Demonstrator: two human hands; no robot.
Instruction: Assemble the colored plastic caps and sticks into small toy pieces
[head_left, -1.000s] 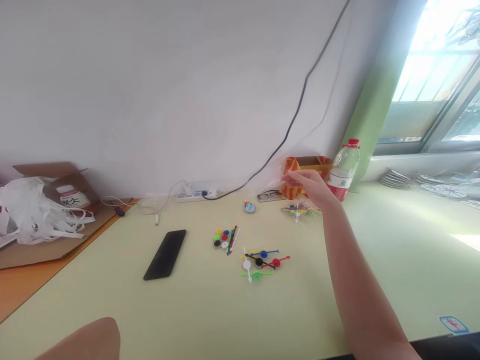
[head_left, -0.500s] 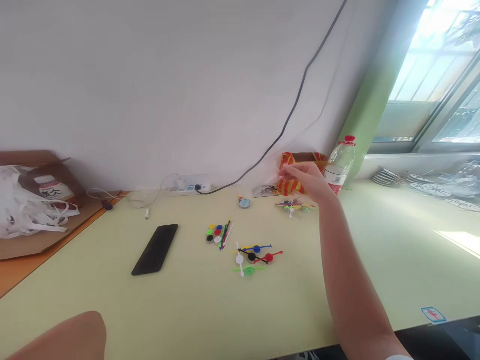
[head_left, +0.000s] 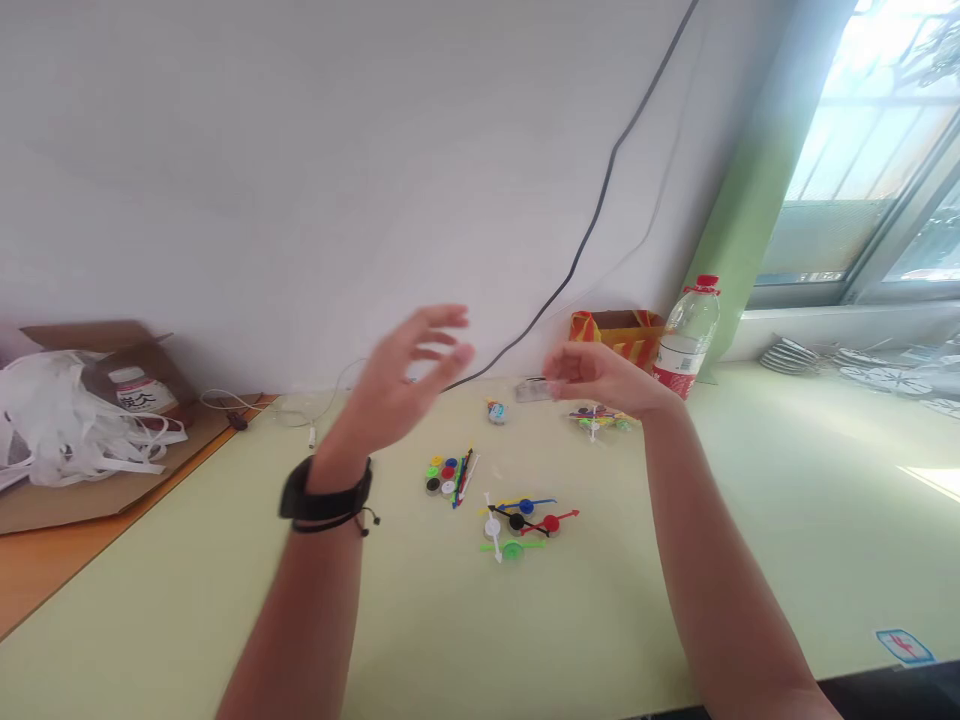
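Note:
My left hand (head_left: 409, 380), with a black band at the wrist, is raised above the table with its fingers apart and nothing in them. To its right my right hand (head_left: 600, 378) has its fingertips pinched on a small clear plastic bag (head_left: 534, 391). Below the hands lie several assembled arrow spinners (head_left: 517, 522) in white, black, blue, red and green. Left of them are small round coloured discs (head_left: 442, 475) beside a bundle of loose arrows (head_left: 464, 478). More spinners in clear plastic (head_left: 598, 418) lie under my right hand.
A red and yellow box (head_left: 626, 335) and a plastic bottle (head_left: 684, 340) stand by the wall. At the left, a cardboard box (head_left: 112, 470) holds white straps. A small blue-white item (head_left: 496, 411) lies near the wall; thin plates (head_left: 787, 355) lie at the right.
My left hand has come up into view, raised toward my right hand, and its arm now covers the black phone. My right hand has moved slightly down, and the clear bag shows at its fingertips.

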